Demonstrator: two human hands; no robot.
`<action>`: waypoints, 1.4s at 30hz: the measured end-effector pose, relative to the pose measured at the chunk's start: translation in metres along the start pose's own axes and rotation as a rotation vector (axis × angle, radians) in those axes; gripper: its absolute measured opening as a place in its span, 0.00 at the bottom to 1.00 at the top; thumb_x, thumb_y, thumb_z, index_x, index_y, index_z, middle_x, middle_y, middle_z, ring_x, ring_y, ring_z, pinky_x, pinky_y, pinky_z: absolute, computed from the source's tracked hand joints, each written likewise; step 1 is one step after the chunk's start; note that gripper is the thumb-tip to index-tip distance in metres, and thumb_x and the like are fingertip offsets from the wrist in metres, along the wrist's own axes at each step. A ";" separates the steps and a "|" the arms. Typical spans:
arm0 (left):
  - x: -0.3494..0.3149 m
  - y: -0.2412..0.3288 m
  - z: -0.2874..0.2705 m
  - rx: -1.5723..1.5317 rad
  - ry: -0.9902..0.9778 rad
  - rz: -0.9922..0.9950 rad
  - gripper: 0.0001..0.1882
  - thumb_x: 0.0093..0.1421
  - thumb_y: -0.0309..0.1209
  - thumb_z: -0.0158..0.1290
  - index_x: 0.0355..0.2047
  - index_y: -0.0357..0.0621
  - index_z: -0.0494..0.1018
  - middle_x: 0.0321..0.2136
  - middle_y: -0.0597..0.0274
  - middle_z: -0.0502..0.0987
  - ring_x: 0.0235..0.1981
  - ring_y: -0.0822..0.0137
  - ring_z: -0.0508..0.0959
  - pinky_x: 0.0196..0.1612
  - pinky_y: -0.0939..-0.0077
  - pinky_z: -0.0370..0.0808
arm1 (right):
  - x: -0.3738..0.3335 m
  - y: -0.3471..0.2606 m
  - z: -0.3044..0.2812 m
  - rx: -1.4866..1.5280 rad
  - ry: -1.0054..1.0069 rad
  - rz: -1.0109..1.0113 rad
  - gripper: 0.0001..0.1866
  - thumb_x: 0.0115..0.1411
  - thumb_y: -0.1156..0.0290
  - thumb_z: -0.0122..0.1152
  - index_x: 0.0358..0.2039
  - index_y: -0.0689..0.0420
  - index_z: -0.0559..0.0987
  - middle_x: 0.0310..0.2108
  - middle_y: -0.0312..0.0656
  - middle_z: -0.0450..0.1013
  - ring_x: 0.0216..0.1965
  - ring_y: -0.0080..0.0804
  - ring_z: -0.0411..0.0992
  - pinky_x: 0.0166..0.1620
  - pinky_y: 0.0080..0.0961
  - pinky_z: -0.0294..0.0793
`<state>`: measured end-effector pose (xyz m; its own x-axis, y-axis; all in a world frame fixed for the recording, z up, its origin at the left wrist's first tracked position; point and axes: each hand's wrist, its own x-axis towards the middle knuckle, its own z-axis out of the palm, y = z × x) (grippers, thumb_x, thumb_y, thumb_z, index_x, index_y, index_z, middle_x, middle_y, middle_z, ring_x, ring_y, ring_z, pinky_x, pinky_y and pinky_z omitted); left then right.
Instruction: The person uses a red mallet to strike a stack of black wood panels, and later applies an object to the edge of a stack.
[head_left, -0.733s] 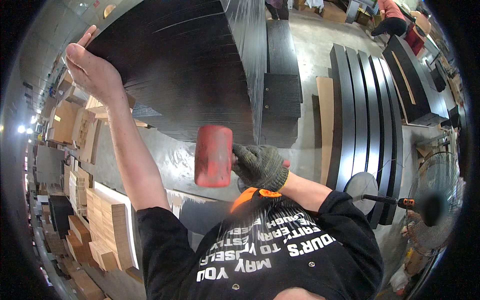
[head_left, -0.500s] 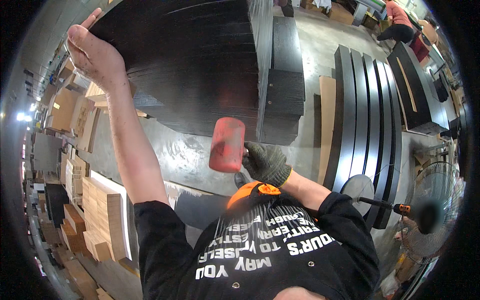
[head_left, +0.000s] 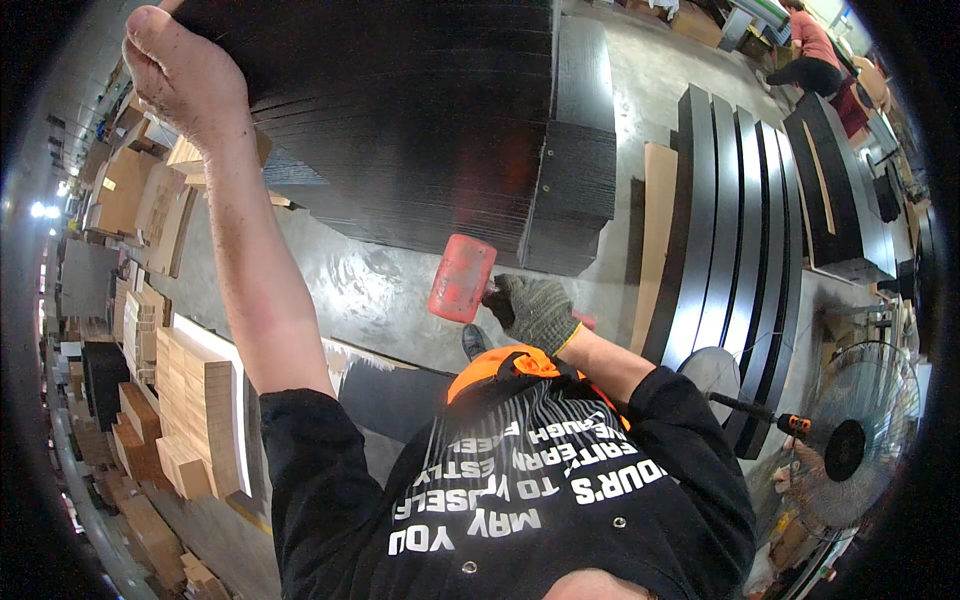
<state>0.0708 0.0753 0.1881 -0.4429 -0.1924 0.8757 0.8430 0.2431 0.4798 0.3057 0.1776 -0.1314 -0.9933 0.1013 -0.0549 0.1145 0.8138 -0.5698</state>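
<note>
Shining in patches, the grey floor spreads wide under the work. A big pile of black boards fills the top middle, with lots of thin lines along its sides. Off to the right, a row of long black boards lies side by side on the floor. Another person in a red top is far away at the top right. Close to the lower middle is the worker's own black shirt (it has big white letters on it). Over on the left are light wood blocks, and on the right is a round fan.

The left hand is bare and reaches up to the pile's left edge, and seems to touch it. Most of its fingers are hidden or cut off, so I cannot tell how far open they are. The right hand has a grey glove with a yellow edge. Its fingers are curled tight around the handle of a red mallet. The mallet's fat head is just by the near side of the pile, and I cannot tell if they touch. Below the head is a dark shoe.
</note>
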 end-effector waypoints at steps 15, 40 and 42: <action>0.000 -0.003 0.000 0.029 0.068 0.026 0.29 0.65 0.45 0.31 0.37 0.37 0.78 0.37 0.51 0.76 0.35 0.59 0.75 0.44 0.67 0.70 | -0.007 0.010 0.006 -0.003 -0.181 0.010 0.20 0.56 0.50 0.54 0.35 0.54 0.78 0.31 0.49 0.77 0.31 0.50 0.76 0.34 0.47 0.73; 0.000 -0.004 0.000 0.233 0.008 0.056 0.30 0.67 0.45 0.27 0.38 0.37 0.76 0.34 0.51 0.75 0.35 0.56 0.76 0.39 0.60 0.75 | -0.046 0.093 0.036 0.281 -0.219 0.264 0.22 0.56 0.56 0.58 0.46 0.57 0.74 0.40 0.56 0.75 0.42 0.55 0.73 0.45 0.43 0.71; 0.008 -0.016 -0.008 0.302 0.021 0.140 0.28 0.66 0.43 0.30 0.38 0.32 0.75 0.33 0.47 0.76 0.31 0.58 0.78 0.33 0.66 0.78 | -0.066 0.118 0.045 0.549 -0.064 0.372 0.18 0.55 0.61 0.61 0.43 0.57 0.74 0.32 0.48 0.76 0.34 0.47 0.75 0.38 0.37 0.73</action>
<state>0.0555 0.0624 0.1871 -0.3205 -0.1557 0.9344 0.7654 0.5386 0.3523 0.3847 0.2416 -0.2319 -0.8897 0.2710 -0.3674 0.4432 0.3201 -0.8373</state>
